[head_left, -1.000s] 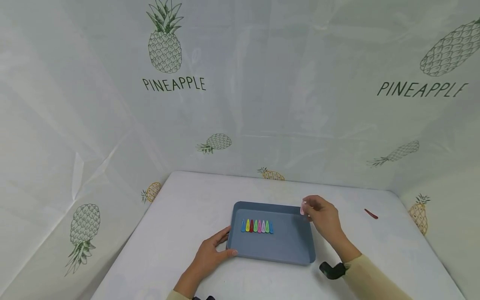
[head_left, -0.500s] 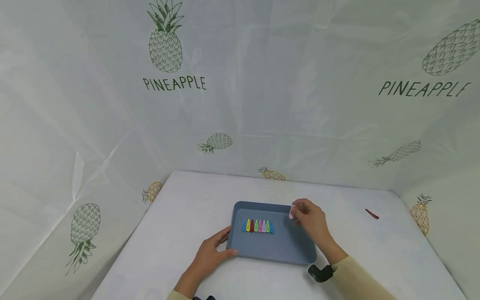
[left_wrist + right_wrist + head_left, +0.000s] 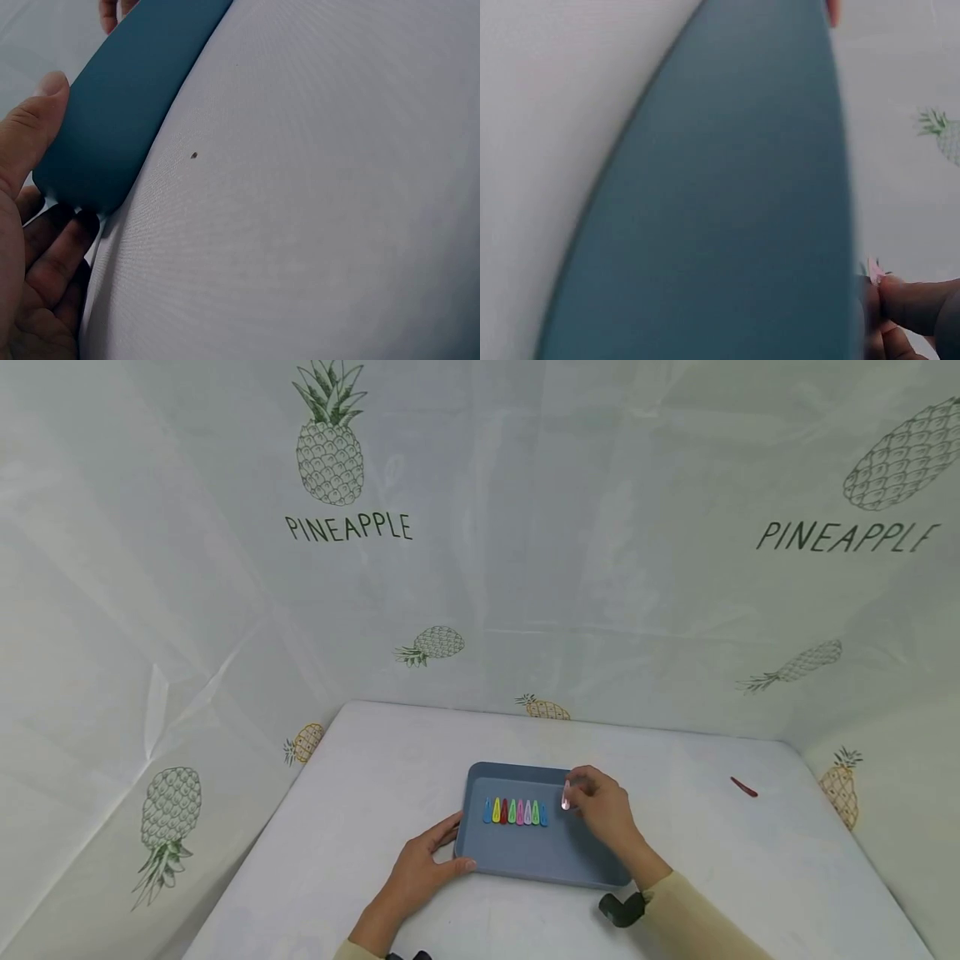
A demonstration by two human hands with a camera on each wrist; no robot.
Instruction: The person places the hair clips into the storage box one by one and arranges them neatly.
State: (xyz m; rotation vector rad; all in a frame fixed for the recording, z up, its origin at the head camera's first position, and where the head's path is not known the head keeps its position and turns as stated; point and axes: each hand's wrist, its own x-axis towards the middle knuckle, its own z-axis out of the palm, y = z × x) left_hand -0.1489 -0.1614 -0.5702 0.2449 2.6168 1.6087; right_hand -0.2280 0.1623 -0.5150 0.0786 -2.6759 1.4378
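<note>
In the head view a blue-grey tray (image 3: 525, 853) lies on the white table. Several snap hair clips (image 3: 516, 812) in blue, yellow, red, green, pink and white form an upright row on its left half. My left hand (image 3: 416, 870) grips the tray's near left corner; the left wrist view has the thumb (image 3: 34, 120) against the tray wall and the fingers around the corner. Above the tray, right of the row, my right hand (image 3: 606, 808) pinches a light pink hair clip (image 3: 566, 795) between thumb and fingers. That clip's tip also shows in the right wrist view.
A dark red hair clip (image 3: 744, 787) lies alone on the table (image 3: 705, 835), right of the tray. White cloth (image 3: 480, 568) printed with pineapples hangs behind and beside the table.
My right hand has moved left with the pink hair clip, from the tray's far right corner to just right of the row. The left hand and tray stay in place.
</note>
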